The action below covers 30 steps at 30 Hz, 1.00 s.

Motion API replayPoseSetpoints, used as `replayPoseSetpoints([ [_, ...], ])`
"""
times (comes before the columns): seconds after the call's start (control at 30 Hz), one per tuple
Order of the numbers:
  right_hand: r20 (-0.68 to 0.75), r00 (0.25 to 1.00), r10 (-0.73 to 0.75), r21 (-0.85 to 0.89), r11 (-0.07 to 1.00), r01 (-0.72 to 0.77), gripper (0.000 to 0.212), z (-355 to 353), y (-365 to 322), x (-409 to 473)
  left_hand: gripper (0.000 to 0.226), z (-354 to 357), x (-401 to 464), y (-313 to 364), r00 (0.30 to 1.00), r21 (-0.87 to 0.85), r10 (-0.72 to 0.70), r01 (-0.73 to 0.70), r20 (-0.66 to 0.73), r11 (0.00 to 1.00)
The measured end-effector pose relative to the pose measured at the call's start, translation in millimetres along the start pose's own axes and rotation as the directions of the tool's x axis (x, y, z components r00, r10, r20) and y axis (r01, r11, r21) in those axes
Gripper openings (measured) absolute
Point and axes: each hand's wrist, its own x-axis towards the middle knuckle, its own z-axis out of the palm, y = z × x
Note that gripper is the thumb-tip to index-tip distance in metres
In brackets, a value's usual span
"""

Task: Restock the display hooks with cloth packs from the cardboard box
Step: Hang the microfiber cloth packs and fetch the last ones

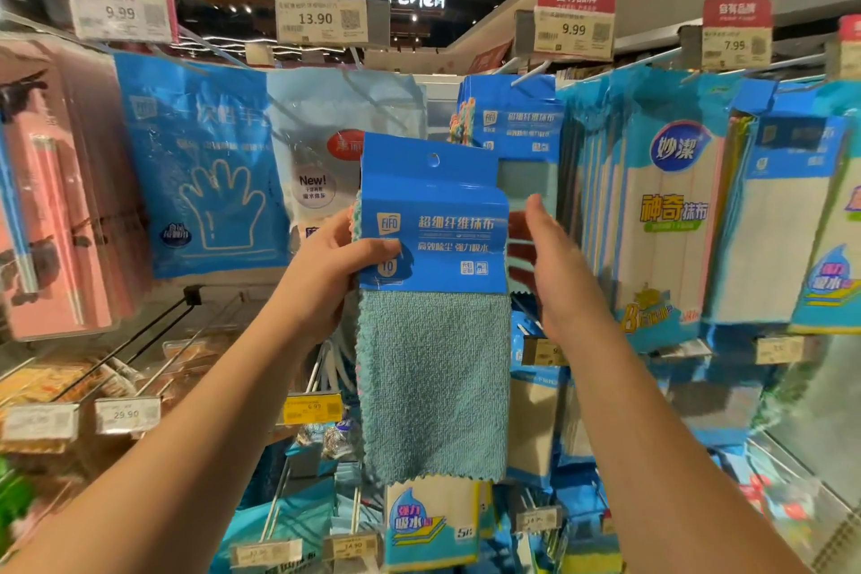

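My left hand [326,266] grips a cloth pack [433,308] by the left side of its blue card header, thumb across the front. The pack is a teal microfibre cloth hanging below the header, which has a hang hole at the top. It is raised in front of the display, just left of matching cloth packs [512,126] hanging on a hook [524,75]. My right hand [559,266] is beside the pack's right edge, fingers straight and pointing up, holding nothing. The cardboard box is out of view.
Glove packs [200,172] hang on hooks at the left, and white-and-blue cloth packs [666,210] at the right. Price tags [321,19] line the top rail. Bare hooks [153,331] stick out at lower left. More packs hang on hooks below.
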Motion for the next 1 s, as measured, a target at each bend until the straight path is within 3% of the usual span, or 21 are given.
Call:
replayPoseSetpoints([
  [0.07, 0.079, 0.997, 0.020, 0.014, 1.000, -0.021, 0.061, 2, 3, -16, 0.062, 5, 0, -3, 1.000, -0.012, -0.011, 0.011, -0.005, 1.000],
  [0.2, 0.087, 0.996, -0.010, 0.028, 1.000, 0.008, 0.049, -2, 0, -31, 0.061, 14, 0, -10, 1.000, -0.024, -0.029, 0.029, 0.010, 0.999],
  [0.37, 0.000, 0.997, -0.075, 0.046, 0.996, 0.075, 0.017, 0, 7, -38, 0.075, 28, 0, -15, 0.999, -0.002, -0.041, 0.041, 0.001, 0.999],
  [0.5, -0.056, 0.994, -0.096, 0.056, 0.993, 0.099, 0.019, -4, 8, -38, 0.060, 38, -2, -11, 0.999, 0.080, -0.024, 0.027, -0.033, 0.996],
  [0.6, -0.051, 0.994, -0.100, 0.126, 0.986, 0.106, 0.019, -10, 8, -35, 0.034, 40, -1, -11, 0.997, 0.168, -0.031, 0.043, -0.073, 0.985],
  [0.67, -0.067, 0.994, -0.092, 0.215, 0.971, 0.104, 0.011, -15, 9, -31, 0.038, 42, 0, -12, 0.992, 0.111, -0.066, 0.078, -0.108, 0.991],
  [0.8, -0.088, 0.992, -0.090, 0.275, 0.955, 0.111, 0.012, -33, 4, -20, 0.026, 36, -3, -9, 0.971, 0.091, -0.066, 0.089, -0.229, 0.992],
  [1.0, -0.127, 0.981, -0.145, 0.173, 0.971, 0.166, 0.022, -62, -8, 4, 0.026, 25, -6, 4, 0.963, 0.033, -0.066, 0.077, -0.260, 0.996],
])
